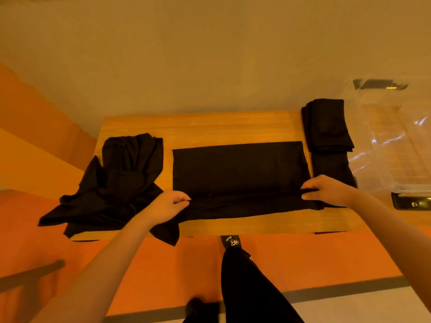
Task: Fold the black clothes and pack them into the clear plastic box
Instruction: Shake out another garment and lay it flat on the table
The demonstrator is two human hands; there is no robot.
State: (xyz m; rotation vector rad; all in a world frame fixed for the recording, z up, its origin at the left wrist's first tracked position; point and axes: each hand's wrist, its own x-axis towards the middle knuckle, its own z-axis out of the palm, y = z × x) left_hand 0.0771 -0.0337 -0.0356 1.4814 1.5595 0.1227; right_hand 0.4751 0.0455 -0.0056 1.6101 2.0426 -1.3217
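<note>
On the wooden table (210, 127), at about nine o'clock, a loose heap of unfolded black clothes (116, 183) slumps in soft, crumpled peaks, one corner hanging over the near edge. Just right of it the left hand (168, 206) pinches the near-left end of the black garment (238, 169), fingers and thumb closed on the cloth. This garment lies at the table's centre as a flat, matte rectangle, long axis running nine to three, with a raised fold line between the hands. The right hand (326, 190) clamps the other end likewise, so both hands sit equally near, the cloth stretching toward twelve o'clock from the fingertips. At two o'clock rests a stack of folded clothes (326, 127), and beyond it, at three o'clock, the clear plastic box (391, 141), glossy and rigid.
</note>
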